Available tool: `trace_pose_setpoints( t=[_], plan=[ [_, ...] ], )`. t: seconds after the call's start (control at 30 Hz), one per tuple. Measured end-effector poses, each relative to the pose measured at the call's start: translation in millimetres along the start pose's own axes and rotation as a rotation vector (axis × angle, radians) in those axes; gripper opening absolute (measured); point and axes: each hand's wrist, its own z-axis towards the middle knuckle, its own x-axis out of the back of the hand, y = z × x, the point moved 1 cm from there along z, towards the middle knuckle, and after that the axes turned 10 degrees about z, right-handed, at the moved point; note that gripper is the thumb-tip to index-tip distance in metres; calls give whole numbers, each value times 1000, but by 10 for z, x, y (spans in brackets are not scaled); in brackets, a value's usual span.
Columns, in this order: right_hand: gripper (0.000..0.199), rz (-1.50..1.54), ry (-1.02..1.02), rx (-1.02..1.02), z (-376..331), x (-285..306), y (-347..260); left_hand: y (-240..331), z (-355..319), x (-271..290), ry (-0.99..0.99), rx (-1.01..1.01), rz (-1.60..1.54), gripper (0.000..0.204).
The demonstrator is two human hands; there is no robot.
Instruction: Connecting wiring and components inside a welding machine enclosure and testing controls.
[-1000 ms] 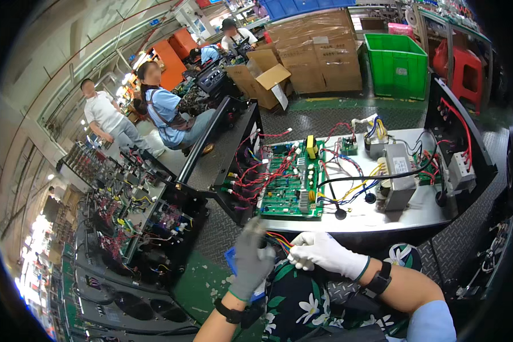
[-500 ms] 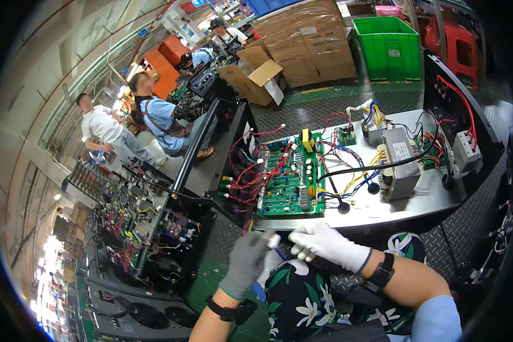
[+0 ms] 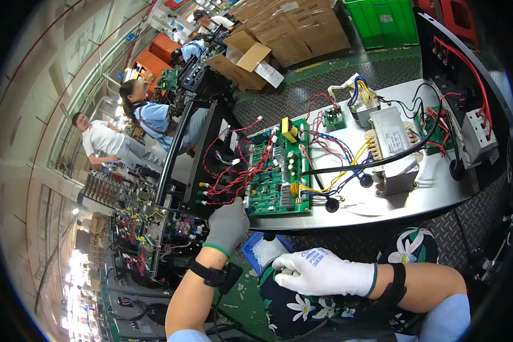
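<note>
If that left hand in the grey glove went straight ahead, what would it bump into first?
The left hand would probably meet the near left corner of the green circuit board or the red wires beside it. Depth is unclear here; it may even be touching them.

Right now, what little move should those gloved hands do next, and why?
Perhaps raise the white-gloved right hand toward the gray-gloved left hand to help steady things: the left is alone at the green circuit board's near-left corner, close to tangled red wires, while the right is away from the board, over flower-patterned fabric.
</note>
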Motion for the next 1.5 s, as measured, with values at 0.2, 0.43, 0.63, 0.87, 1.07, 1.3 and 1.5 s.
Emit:
trace_pose_setpoints(
  t=[0.2, 0.43, 0.63, 0.87, 1.07, 1.3, 1.5],
  plan=[
    [42, -31, -169, 10, -215, 51, -59, -70, 388, 65, -20, -78, -1, 21],
    [41, -40, -242, 112, -396, 136, -156, -393, 716, -60, -159, -789, 538, 17],
    [44, -23, -212, 213, -518, 227, -195, -283, 767, -154, -187, -860, 773, 12],
    [45, -37, -241, 249, -619, 240, -294, -342, 869, -149, -263, -850, 661, 16],
    [34, 14, 88, 420, -757, 205, -245, -249, 803, -229, -209, -712, 615, 15],
    [29, -1, 103, 453, -794, 252, -256, -56, 449, -30, -236, 153, -309, 21],
    [26, 31, 54, 486, -826, 465, -362, -153, 238, -56, -3, 169, -304, 15]
  ],
)
